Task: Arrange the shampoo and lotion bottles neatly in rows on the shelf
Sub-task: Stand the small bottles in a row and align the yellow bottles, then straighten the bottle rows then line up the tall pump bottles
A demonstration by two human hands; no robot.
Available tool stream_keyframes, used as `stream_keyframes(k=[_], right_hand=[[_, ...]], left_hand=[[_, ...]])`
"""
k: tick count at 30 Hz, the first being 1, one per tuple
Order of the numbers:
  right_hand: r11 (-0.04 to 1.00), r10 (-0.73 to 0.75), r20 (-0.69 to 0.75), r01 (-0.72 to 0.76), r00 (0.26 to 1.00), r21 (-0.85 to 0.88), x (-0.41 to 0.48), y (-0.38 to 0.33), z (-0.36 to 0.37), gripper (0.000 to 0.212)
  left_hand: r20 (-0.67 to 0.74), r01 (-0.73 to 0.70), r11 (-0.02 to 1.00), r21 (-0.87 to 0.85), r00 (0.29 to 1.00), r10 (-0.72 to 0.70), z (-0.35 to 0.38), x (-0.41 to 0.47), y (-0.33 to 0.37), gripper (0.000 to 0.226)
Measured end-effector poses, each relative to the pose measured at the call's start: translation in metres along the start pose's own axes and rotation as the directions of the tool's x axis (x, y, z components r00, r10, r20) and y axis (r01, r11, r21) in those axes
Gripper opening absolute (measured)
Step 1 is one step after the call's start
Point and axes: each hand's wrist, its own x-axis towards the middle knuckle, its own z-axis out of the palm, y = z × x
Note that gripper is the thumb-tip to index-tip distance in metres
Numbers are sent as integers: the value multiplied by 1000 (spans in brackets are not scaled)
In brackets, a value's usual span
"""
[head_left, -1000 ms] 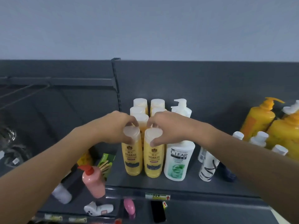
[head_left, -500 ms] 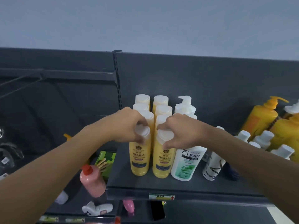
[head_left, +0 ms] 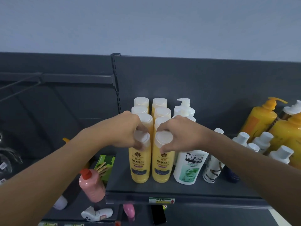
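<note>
Two rows of yellow herbal bottles with white caps stand on the dark shelf (head_left: 162, 191). My left hand (head_left: 125, 129) grips the cap of the front left yellow bottle (head_left: 140, 167). My right hand (head_left: 182, 134) grips the cap of the front right yellow bottle (head_left: 162, 168). Both bottles stand upright, side by side, at the front of their rows. More yellow bottles (head_left: 160, 103) line up behind them. A white Clear shampoo bottle (head_left: 189, 168) stands just right of them, with white pump bottles (head_left: 184, 106) behind it.
Small white-capped bottles (head_left: 263, 141) and big orange pump bottles (head_left: 262, 116) crowd the shelf's right side. A black-and-white bottle (head_left: 213, 170) leans beside the Clear one. Lower left, a pink bottle with a red cap (head_left: 92, 185) and a green box (head_left: 105, 162) sit on another shelf.
Both hands stay on the two front bottle caps. The bottles have shifted slightly back toward the rows, and the view has tilted a little.
</note>
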Motion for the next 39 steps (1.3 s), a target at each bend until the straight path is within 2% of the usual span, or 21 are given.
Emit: stream_keyframes(k=[20,25,28,30,32,36,39], right_hand=[[999,49,57,-48,997,-22,-1,4,0,65],[1000,23,58,-22,998,-21,0,7,-3,66],[999,40,10,-39,999,-10,4,11,-13,64],[998,62,-81,-64,995,-25,12,15,-21,56],[995,79,-147,-86,986,-45,21,22,-27,46],[992,110,-18,-111,994,-65,42,35,-29,50],[992,126,78,-125,989,-18,49,37,-24,57]], left_hand=[[-69,15,1000,15,998,-14,9,-2,-8,67],[-67,14,1000,-18,998,-15,0,0,-9,75],[-203,-27,999,-38,979,19,-8,10,-11,63],[-292,-49,998,-34,956,37,-12,22,-14,47],[-315,-61,998,5,947,59,-14,36,-15,38],[-176,-55,997,59,982,64,-12,61,-16,43],[-166,-58,991,119,983,78,-8,72,-17,45]])
